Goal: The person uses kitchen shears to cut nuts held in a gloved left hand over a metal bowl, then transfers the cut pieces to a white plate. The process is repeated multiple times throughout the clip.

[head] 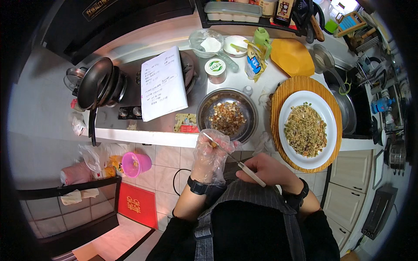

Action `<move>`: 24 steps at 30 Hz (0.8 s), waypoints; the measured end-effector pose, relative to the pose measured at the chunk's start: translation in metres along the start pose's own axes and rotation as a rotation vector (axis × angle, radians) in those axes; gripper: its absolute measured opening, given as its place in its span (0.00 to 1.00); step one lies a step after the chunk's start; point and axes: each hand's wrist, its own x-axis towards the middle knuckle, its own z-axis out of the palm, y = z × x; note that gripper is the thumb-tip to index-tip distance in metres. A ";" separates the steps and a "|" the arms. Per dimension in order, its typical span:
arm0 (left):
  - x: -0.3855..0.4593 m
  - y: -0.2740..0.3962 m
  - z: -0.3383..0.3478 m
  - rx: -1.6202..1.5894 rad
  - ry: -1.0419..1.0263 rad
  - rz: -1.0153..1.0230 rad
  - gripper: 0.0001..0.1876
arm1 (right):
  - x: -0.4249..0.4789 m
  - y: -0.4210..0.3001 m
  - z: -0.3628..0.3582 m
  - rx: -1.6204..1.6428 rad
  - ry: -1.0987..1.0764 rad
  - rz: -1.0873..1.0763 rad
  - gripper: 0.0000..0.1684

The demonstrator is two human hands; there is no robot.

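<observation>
My left hand (212, 156) wears a clear plastic glove and holds a small brown piece of food (214, 144), probably a nut or dried fruit. In my bare right hand (269, 171) is a small knife (253, 176), gripped by its pale handle. Its narrow blade lies across the brown piece and the gloved fingers. Just beyond the left hand stands a steel bowl (252, 120) with chopped nuts (227, 117) in it. To the right, a white oval plate (329, 151) heaped with mixed seeds and nuts (305, 130) rests on a round wooden board (277, 143).
A handwritten notebook (163, 84) lies over the stove (129, 88). Several pans (94, 84) stack at left. Behind the bowl are a lidded tub (215, 71), a glass bowl of white powder (196, 49) and a yellow packet (254, 63). The sink (351, 111) is right.
</observation>
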 end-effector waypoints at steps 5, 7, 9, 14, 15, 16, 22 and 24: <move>0.003 -0.005 0.009 -0.074 0.026 -0.007 0.22 | 0.002 0.004 -0.003 0.106 -0.071 -0.001 0.27; 0.004 -0.008 0.013 -0.099 0.041 0.024 0.21 | 0.004 0.006 -0.006 0.148 -0.141 0.022 0.28; 0.006 -0.010 0.011 -0.138 0.099 0.033 0.19 | 0.004 0.006 -0.006 0.171 -0.174 0.028 0.29; 0.005 -0.011 0.009 -0.249 0.108 0.072 0.15 | 0.007 0.003 -0.003 0.120 -0.174 0.037 0.31; 0.008 -0.012 0.019 -0.220 0.145 0.095 0.15 | 0.008 0.004 -0.002 0.159 -0.156 0.023 0.27; 0.009 -0.012 0.024 -0.191 0.182 0.118 0.16 | 0.008 0.004 0.000 0.198 -0.138 0.009 0.25; 0.012 -0.019 0.012 -0.179 0.138 0.129 0.15 | 0.013 0.012 0.005 0.353 -0.177 0.014 0.24; 0.012 -0.020 0.011 -0.168 0.132 0.118 0.15 | 0.014 0.015 0.005 0.362 -0.176 0.007 0.25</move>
